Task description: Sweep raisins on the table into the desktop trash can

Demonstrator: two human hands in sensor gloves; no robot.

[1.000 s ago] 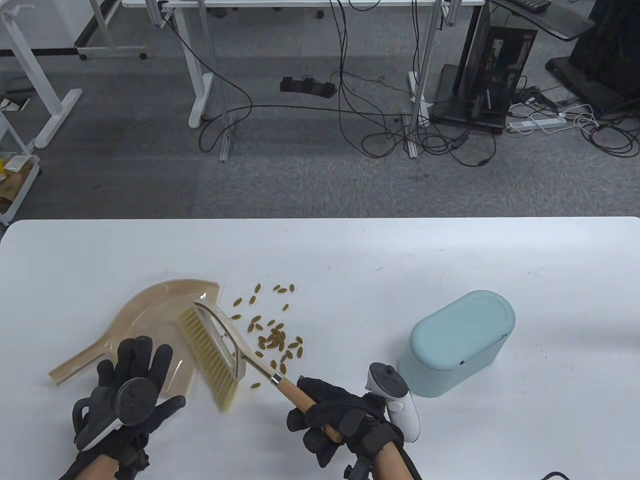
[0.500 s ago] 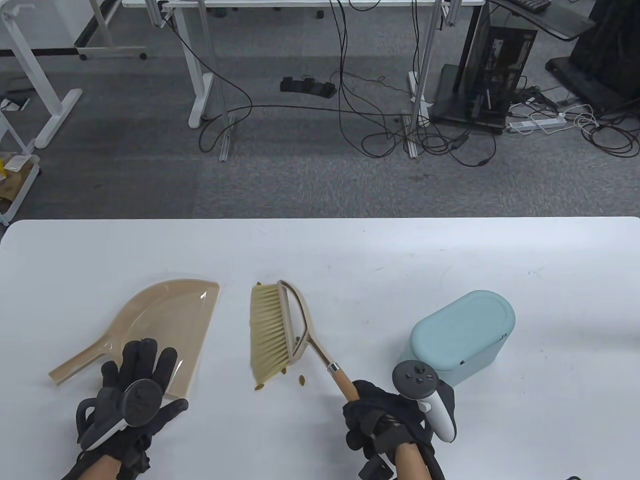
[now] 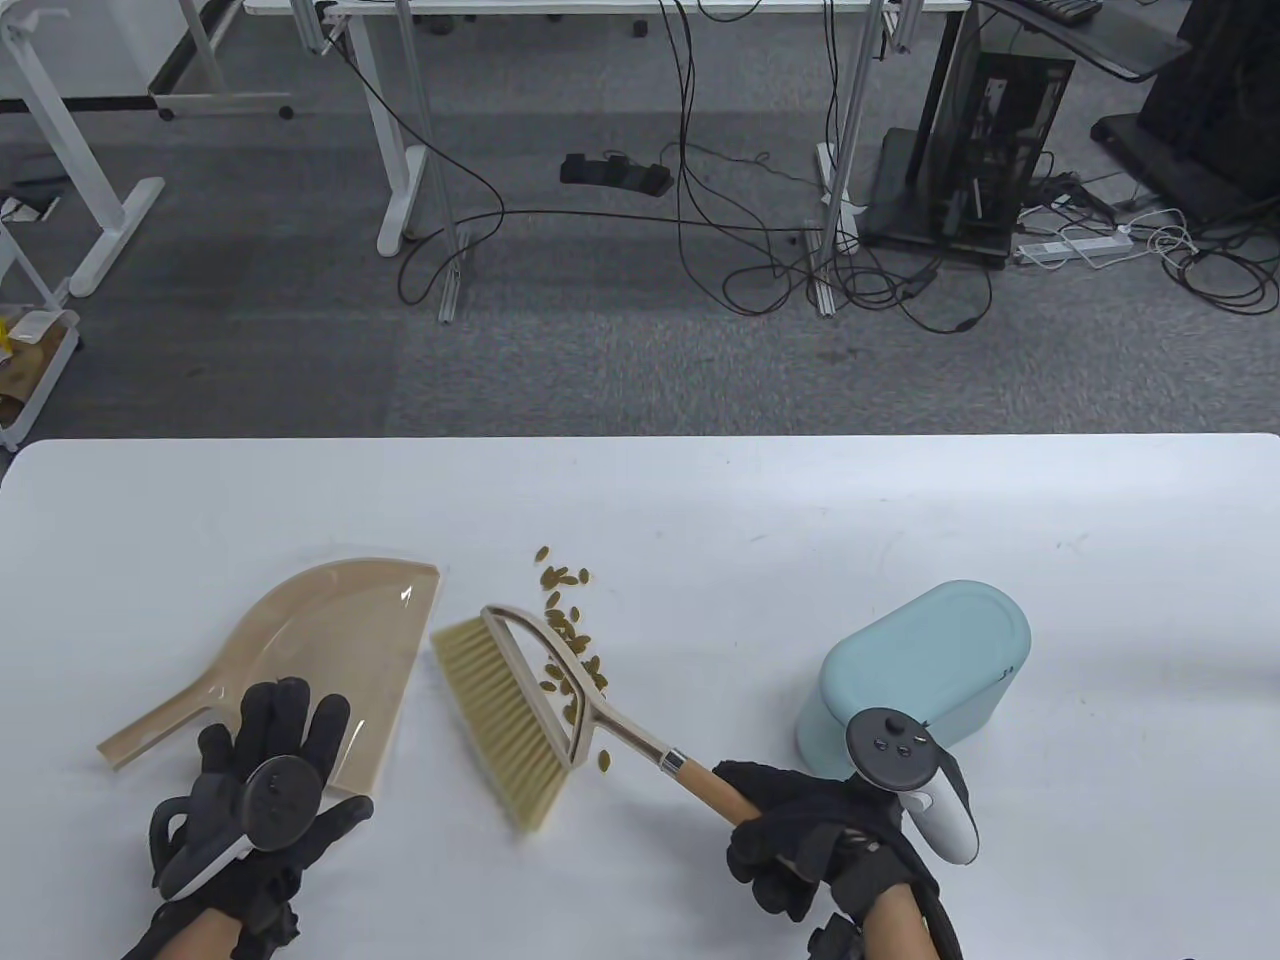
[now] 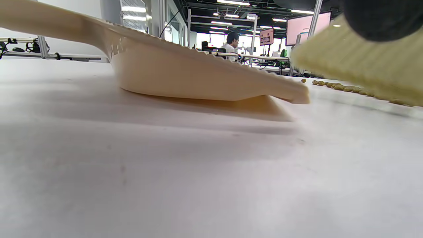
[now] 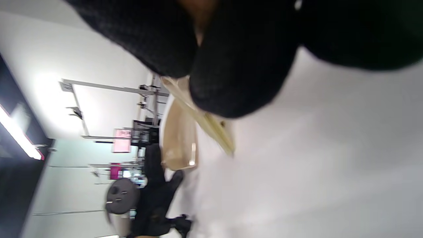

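Observation:
Several raisins [image 3: 565, 640] lie on the white table [image 3: 700, 520], just right of the brush head and partly inside its frame. My right hand [image 3: 810, 830] grips the wooden handle of the brush [image 3: 505, 715], whose pale bristles rest on the table between the raisins and the tan dustpan [image 3: 310, 640]. My left hand [image 3: 270, 780] lies with fingers spread on the dustpan's near edge. The pale blue trash can [image 3: 920, 670] stands with its lid shut, to the right. The left wrist view shows the dustpan [image 4: 198, 72], the bristles [image 4: 357, 62] and the raisins [image 4: 337, 86].
The table's far edge [image 3: 640, 437] runs across the middle of the table view, with office floor, cables and desk legs beyond. One raisin [image 3: 604, 762] lies apart near the brush neck. In the right wrist view my gloved fingers [image 5: 238, 59] fill the top.
The brush swung right over the raisins, then came back toward the dustpan. The raisins are bunched tighter beside the brush head. My right hand shifted right; the left hand stayed.

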